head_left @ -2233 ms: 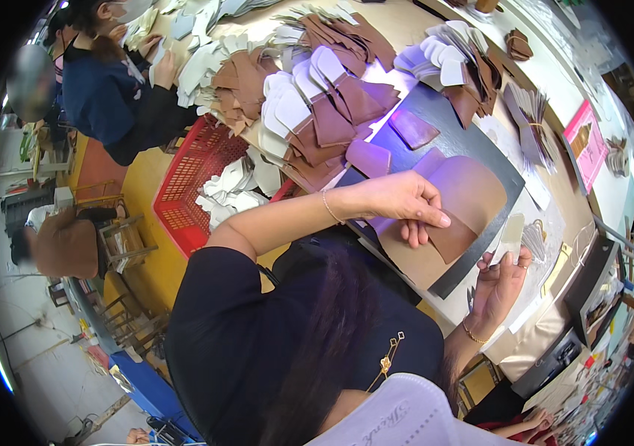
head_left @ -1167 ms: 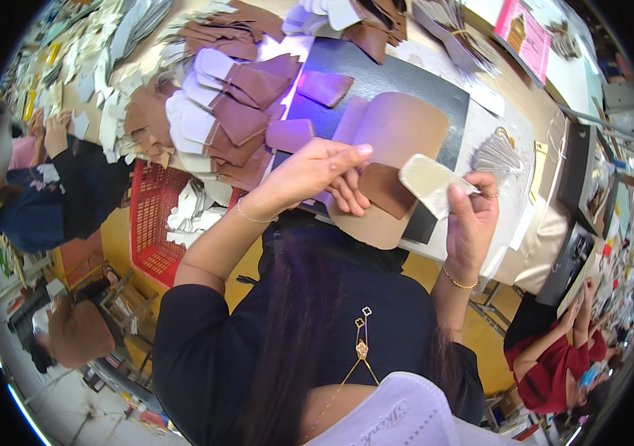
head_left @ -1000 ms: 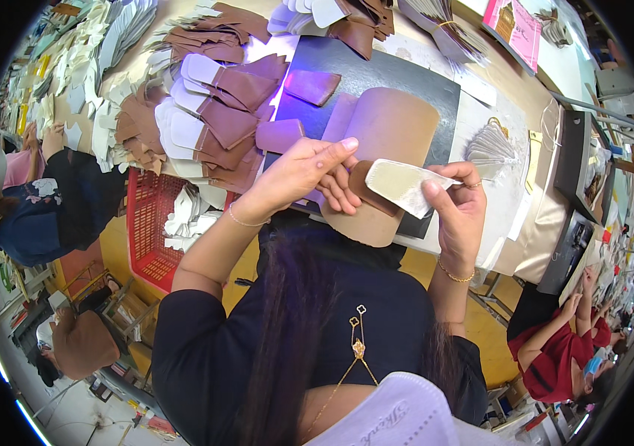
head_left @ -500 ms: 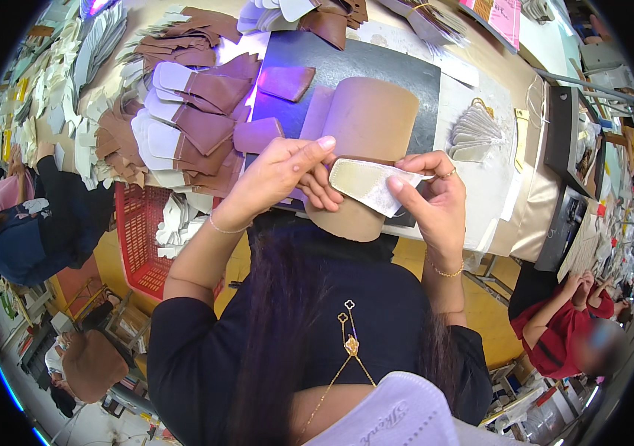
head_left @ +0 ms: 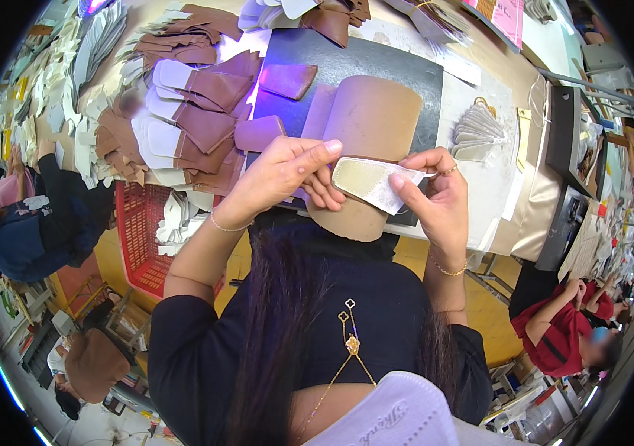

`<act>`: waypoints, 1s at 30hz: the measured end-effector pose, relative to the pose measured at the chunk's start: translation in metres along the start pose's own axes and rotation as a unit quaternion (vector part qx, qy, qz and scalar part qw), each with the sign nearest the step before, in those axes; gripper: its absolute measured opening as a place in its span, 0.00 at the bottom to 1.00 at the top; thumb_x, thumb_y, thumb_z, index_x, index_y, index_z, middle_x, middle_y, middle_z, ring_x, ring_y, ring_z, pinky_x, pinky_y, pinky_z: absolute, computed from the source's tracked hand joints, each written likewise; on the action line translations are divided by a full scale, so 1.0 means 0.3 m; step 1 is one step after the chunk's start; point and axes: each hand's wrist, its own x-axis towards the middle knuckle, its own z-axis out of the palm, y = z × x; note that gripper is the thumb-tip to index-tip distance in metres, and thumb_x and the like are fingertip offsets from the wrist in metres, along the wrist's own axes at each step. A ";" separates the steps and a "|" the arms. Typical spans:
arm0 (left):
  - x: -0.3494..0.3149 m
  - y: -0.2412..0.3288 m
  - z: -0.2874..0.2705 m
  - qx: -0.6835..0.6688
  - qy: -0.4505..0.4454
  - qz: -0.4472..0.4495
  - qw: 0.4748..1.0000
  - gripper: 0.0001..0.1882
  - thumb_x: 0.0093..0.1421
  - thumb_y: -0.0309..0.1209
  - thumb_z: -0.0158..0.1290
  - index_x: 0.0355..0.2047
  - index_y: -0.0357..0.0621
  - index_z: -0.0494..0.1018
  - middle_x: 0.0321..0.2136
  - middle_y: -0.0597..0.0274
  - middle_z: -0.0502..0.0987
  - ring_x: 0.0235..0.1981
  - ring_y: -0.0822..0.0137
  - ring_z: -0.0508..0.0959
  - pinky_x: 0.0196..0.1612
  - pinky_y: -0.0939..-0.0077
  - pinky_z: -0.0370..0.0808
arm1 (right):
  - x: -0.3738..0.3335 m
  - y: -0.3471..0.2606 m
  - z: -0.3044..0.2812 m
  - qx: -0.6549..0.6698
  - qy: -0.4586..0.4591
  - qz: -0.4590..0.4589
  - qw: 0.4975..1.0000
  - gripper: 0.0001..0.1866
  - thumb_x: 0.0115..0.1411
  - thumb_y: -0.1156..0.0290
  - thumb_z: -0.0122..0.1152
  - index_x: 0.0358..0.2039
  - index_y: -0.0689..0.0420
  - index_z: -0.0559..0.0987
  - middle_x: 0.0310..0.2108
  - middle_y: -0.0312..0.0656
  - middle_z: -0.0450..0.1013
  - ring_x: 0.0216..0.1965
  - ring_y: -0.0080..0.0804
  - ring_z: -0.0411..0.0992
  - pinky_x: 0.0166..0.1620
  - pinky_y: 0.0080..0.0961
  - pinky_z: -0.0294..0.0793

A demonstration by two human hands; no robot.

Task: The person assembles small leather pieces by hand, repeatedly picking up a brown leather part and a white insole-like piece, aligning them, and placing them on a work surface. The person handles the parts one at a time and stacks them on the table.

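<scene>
Nearest the camera: dark long-sleeved top, long dark hair, gold pendant necklace point(head_left: 350, 343), white face mask point(head_left: 391, 416) at the bottom edge.

Both forearms rise to chest height. Left hand point(head_left: 281, 177) has its thumb and index finger pinched on the left end of a pale insole-shaped piece point(head_left: 367, 181), other fingers curled under it. Right hand point(head_left: 436, 202) grips the same piece at its right end, thumb on top, fingers wrapped behind; a white backing layer shows along the piece's edge, maybe a peel-off liner, hard to tell at this size. The piece is held in the air between the two hands, just above the near edge of the workbench point(head_left: 480, 186).

Directly behind it a large tan leather panel point(head_left: 365, 130) lies on a dark cutting mat point(head_left: 361, 63), its near end hanging over the bench edge. Small brown leather pieces point(head_left: 285, 79) sit on the mat to the left. Further left, a heap of brown-and-white cut shoe parts point(head_left: 183, 111). Red plastic crate point(head_left: 138, 230) below that heap. A fan of pale pieces on a ring point(head_left: 477, 130) lies to the right.

Other people sit at far left and lower right.
</scene>
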 end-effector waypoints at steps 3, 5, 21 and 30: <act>0.001 0.001 -0.005 0.011 -0.014 -0.003 1.000 0.24 0.67 0.45 0.45 0.32 0.31 0.73 0.22 0.50 0.79 0.22 0.66 0.81 0.26 0.80 0.77 | 0.002 -0.002 0.000 -0.009 -0.002 0.006 1.000 0.11 0.53 0.76 0.66 0.35 0.61 0.73 0.30 0.35 0.72 0.33 0.16 0.69 0.36 0.14 0.68; 0.002 0.002 -0.005 0.010 -0.013 -0.009 1.000 0.22 0.66 0.44 0.47 0.32 0.31 0.74 0.22 0.51 0.79 0.22 0.67 0.81 0.25 0.81 0.77 | 0.005 -0.004 0.000 -0.015 -0.005 -0.008 1.000 0.11 0.53 0.76 0.66 0.35 0.61 0.73 0.30 0.35 0.72 0.32 0.16 0.69 0.36 0.14 0.69; 0.025 0.005 -0.008 0.161 -0.004 0.043 0.986 0.13 0.61 0.36 0.56 0.28 0.37 0.72 0.22 0.67 0.69 0.21 0.78 0.68 0.23 0.84 0.65 | -0.002 0.087 -0.003 -0.073 0.039 0.040 0.996 0.21 0.52 0.71 0.69 0.43 0.59 0.69 0.30 0.37 0.69 0.36 0.21 0.68 0.40 0.17 0.63; 0.025 -0.039 0.007 0.226 0.045 0.196 0.953 0.14 0.60 0.37 0.56 0.29 0.36 0.71 0.27 0.65 0.64 0.31 0.73 0.65 0.33 0.78 0.63 | -0.037 -0.024 0.015 -0.429 -0.043 -0.373 0.822 0.35 0.54 0.57 0.64 0.59 0.56 0.65 0.57 0.47 0.64 0.61 0.47 0.60 0.63 0.40 0.56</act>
